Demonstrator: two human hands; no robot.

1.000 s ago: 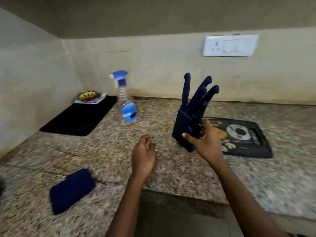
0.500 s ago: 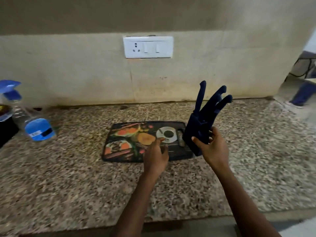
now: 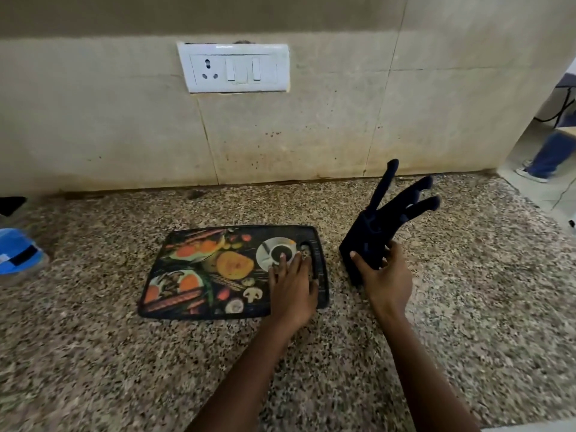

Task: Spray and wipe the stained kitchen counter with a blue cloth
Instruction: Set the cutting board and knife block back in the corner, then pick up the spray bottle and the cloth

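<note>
My right hand (image 3: 385, 277) grips a dark blue knife block (image 3: 366, 241) standing on the speckled granite counter (image 3: 311, 369), right of centre; several knife handles stick up from it. My left hand (image 3: 293, 285) lies flat with straight fingers on the right end of a black cutting board (image 3: 199, 272) printed with food pictures. The spray bottle (image 3: 15, 254), clear with a blue label, shows only in part at the far left edge. The blue cloth is out of view.
A white socket and switch plate (image 3: 233, 67) is on the stained beige wall behind the counter. The counter ends at the right, where a person's leg and shoe (image 3: 544, 157) stand on the floor beyond. The counter's front edge runs along the bottom.
My view swung right: the blue cloth left the frame and the spray bottle slid to the left edge. My right hand carried the knife block right of the cutting board; my left hand came down onto the board.
</note>
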